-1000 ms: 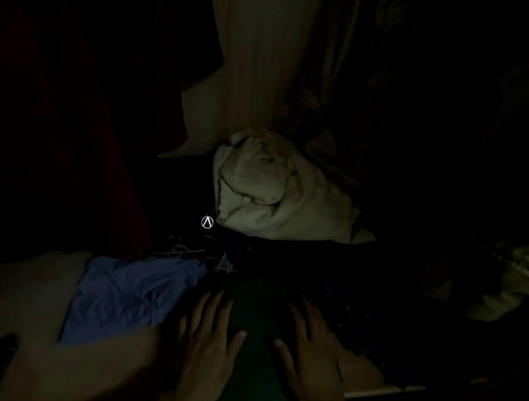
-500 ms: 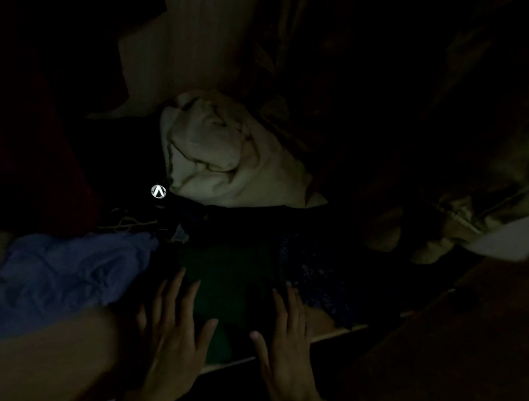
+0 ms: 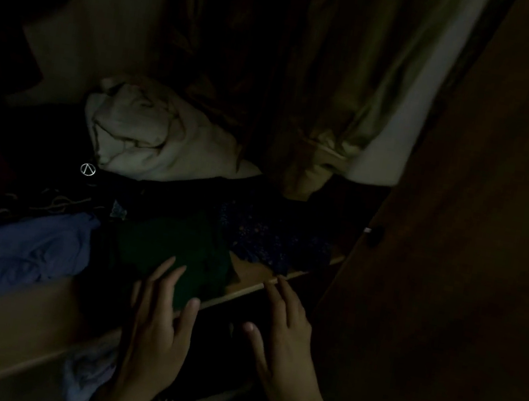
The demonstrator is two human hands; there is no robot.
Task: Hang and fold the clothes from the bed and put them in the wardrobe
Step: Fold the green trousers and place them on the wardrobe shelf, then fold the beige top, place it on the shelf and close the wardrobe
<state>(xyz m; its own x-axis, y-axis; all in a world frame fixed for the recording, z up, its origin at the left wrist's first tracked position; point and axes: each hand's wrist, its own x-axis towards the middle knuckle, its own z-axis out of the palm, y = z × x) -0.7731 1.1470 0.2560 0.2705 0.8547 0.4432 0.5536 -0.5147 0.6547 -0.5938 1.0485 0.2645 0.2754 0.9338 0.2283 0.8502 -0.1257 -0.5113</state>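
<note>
Both grips are loose and holding nothing: my left hand (image 3: 155,325) is hovering flat with fingers spread, its fingertips (image 3: 179,272) lying over the near edge of the folded green garment (image 3: 175,248), though in this dim light I cannot tell whether they are pressing it or just above it. Off to the side, my right hand (image 3: 284,338) is stretching out with straight fingers, its fingertips (image 3: 281,282) reaching the front edge of the wardrobe shelf (image 3: 241,295), apart from the green garment.

That green garment is lying on the shelf, between a crumpled blue cloth (image 3: 12,250) on its left and a dark patterned cloth (image 3: 271,236) on its right. Behind them a cream bundle (image 3: 148,137) is sitting rumpled towards the back, with a small round metal emblem (image 3: 87,169) shining just beside its lower left corner on something black. Hanging clothes (image 3: 327,82) are draping down above the bundle, olive and pale folds together. To my right the brown wardrobe door (image 3: 476,234) is standing open, with a small dark knob (image 3: 374,236) near its edge. More pale fabric is showing below the shelf, too dark to make out.
</note>
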